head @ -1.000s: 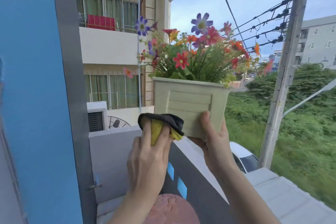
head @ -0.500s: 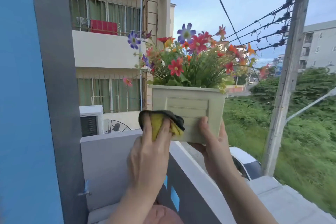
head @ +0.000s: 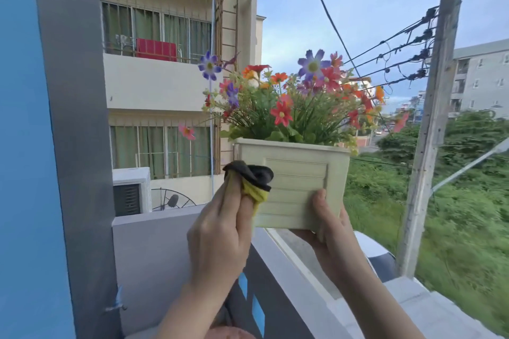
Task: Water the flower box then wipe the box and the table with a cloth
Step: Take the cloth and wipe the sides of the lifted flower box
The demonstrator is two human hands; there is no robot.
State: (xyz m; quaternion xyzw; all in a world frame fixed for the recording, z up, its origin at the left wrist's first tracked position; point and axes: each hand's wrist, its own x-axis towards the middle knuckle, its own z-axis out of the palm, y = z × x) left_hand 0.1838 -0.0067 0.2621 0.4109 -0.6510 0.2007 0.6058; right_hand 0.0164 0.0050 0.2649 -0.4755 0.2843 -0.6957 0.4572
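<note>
1. cloth [head: 252,179]: now higher on the flower box's left front edge than half a second ago; black outer side, yellow inner side, bunched into a wad.
2. left hand [head: 220,231]: back turned towards me, fingers closed over the wad and pressing it against the box; thumb hidden.
3. flower box [head: 297,187]: pale green, slatted front panel, upright, held in the air above the ledge and not resting on it.
4. right hand [head: 330,234]: grips the box's lower right corner, thumb flat on the front face, fingers wrapped under the base.
5. flowers [head: 289,107]: red, orange and purple blooms with green leaves, filling the box's top.
6. grey ledge [head: 154,250]: below both hands, beside a dark panel with blue rectangles.
7. background: cream building [head: 154,85] with barred windows at left; wooden pole [head: 429,124] carrying wires at right; car [head: 377,253] partly visible below the box.
</note>
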